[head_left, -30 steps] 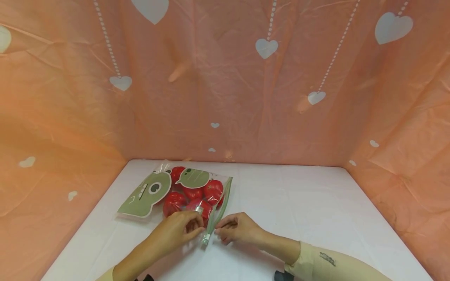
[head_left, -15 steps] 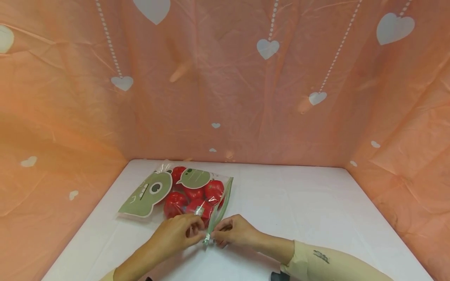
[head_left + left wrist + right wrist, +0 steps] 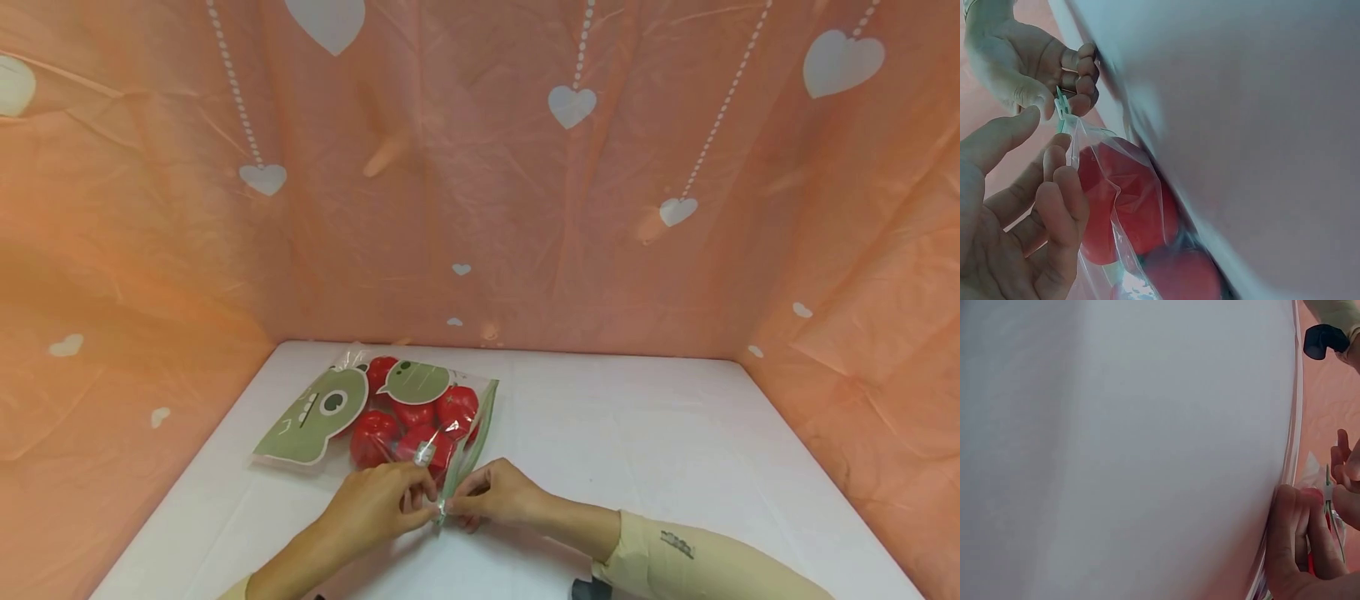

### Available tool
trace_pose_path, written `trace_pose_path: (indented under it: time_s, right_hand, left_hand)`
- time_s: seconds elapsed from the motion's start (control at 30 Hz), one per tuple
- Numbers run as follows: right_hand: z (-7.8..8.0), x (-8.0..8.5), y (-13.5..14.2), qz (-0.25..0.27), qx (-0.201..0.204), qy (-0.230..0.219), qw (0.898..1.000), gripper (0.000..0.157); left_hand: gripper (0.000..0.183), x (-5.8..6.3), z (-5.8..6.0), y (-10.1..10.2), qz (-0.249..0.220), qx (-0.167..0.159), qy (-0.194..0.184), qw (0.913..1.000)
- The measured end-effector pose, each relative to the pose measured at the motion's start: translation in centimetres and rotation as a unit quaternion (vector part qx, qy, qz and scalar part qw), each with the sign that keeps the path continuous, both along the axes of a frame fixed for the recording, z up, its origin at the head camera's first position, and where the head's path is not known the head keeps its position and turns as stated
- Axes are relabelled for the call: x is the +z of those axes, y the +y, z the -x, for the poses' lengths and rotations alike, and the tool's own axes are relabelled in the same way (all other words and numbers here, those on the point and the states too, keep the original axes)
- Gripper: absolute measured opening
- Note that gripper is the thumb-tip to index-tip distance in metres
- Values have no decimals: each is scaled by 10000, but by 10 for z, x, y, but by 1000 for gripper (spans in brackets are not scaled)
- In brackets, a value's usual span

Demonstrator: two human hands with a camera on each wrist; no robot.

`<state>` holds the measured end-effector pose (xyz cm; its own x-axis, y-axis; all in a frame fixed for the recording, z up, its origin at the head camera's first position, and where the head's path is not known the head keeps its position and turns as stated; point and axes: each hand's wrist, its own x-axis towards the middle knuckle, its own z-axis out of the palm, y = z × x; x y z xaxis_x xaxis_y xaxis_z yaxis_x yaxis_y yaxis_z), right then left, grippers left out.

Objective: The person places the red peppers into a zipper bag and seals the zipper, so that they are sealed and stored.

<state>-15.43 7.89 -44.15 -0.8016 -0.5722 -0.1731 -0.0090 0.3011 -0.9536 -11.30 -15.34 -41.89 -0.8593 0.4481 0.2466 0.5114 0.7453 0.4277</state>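
A clear zip bag (image 3: 303, 425) with a green cartoon monster print lies on the white table, its green zip edge (image 3: 483, 423) slanting toward the person. Several shiny red, round fruits or vegetables (image 3: 372, 439) fill it. At the near end of that edge, my right hand (image 3: 504, 500) pinches the small whitish slider (image 3: 1327, 492) between thumb and forefinger. My left hand (image 3: 382, 498) is just left of the slider. In the left wrist view its thumb and forefinger stand apart, the forefinger right at the bag's edge, the other fingers loosely bent against the clear film.
The white table (image 3: 637, 442) stretches to the right of the bag. Orange sheeting (image 3: 510, 208) with pale hearts closes off the back and both sides. A dark object (image 3: 591, 588) shows under the right sleeve (image 3: 697, 554).
My right hand has moved a little left, from beside the bag's near corner onto the slider, and pinches it now. The left hand has shifted slightly down; the bag lies nearly as before.
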Motion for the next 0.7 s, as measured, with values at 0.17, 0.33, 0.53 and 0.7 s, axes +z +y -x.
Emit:
trace_pose_path:
  time_s: [0.17,0.33,0.53,0.7]
  right_hand:
    - [1,-3,-2,58,48,-39,10000,12]
    - [1,-4,-3,84,-9,-14,10000,10]
    - [1,-4,-2,440,-76,-114,9989,12]
    - [-2,-1,-2,707,-151,-242,9971,16]
  left_hand:
    - [21,0,-1,0,43,50,-16,10000]
    - [21,1,-1,0,46,68,-76,9999]
    - [23,0,1,0,-16,65,-131,9999]
    - [26,0,2,1,-37,74,-99,9999]
